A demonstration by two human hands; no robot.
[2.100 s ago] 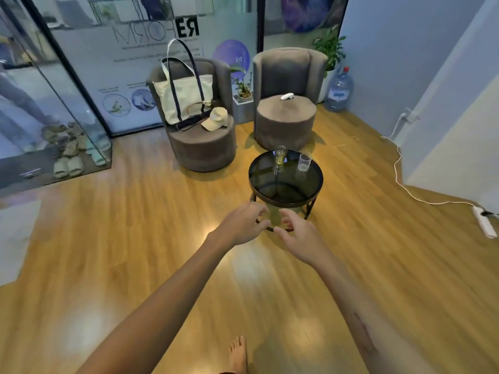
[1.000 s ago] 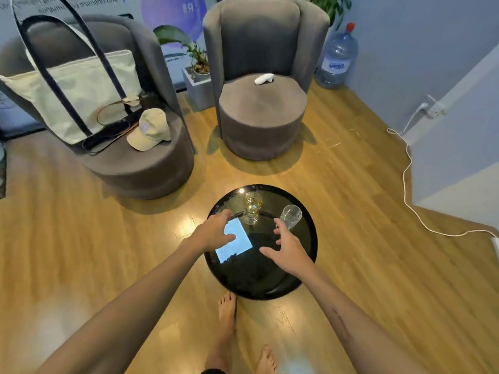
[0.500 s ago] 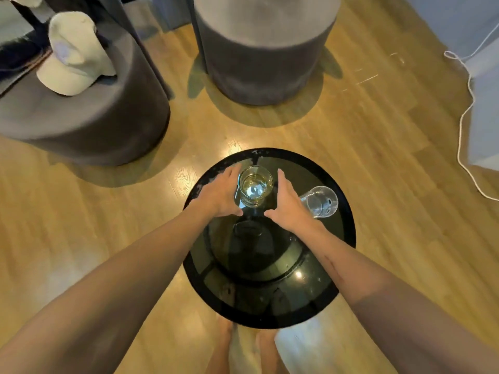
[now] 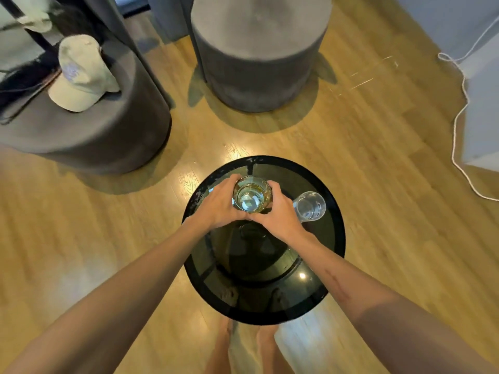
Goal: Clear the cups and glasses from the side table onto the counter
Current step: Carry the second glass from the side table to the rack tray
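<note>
Your left hand and right hand both clasp the yellow-liquid glass; clear glass just right of your right hand.

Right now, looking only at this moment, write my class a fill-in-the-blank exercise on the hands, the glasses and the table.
1. Both hands, left hand and right hand, are wrapped around the glass of ____ liquid.
2. The empty clear glass stands to the ____ of the held one.
3. The round side table has a top made of dark ____.
4. A cream ____ lies on the left armchair.

Missing words: yellowish; right; glass; cap
</note>
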